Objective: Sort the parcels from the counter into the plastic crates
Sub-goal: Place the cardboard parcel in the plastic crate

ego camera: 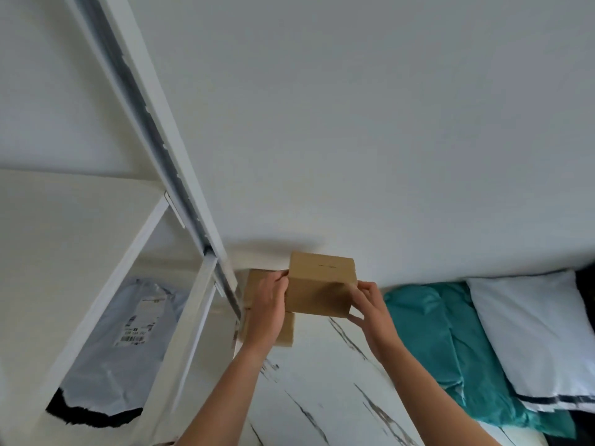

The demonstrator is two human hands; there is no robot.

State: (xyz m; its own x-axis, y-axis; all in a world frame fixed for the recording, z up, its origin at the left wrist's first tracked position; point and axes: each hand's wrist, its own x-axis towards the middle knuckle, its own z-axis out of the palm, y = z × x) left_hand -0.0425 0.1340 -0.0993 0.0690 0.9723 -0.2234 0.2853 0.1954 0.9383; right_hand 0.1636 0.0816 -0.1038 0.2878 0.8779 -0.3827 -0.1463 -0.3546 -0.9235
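While it is held, plain brown box [322,286]

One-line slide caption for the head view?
A cardboard box held by left hand and right hand over the marbled counter; teal mailer and white mailer at right, grey mailer at left.

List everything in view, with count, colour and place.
held brown cardboard box: one, brown, between both hands, near the wall
other brown cardboard boxes: apparently two, brown, stacked behind the left hand
teal plastic mailer bags: count unclear, teal, on the counter at right
white plastic mailer bag: one, white, overlapping the teal ones, far right
grey plastic mailer bag with barcode label: one, grey, on the rack's lower shelf
white metal shelving rack: one, white, left
marble-patterned counter: one, white with dark veins
left hand: fingers grip the held box's left side
right hand: fingers grip its right side
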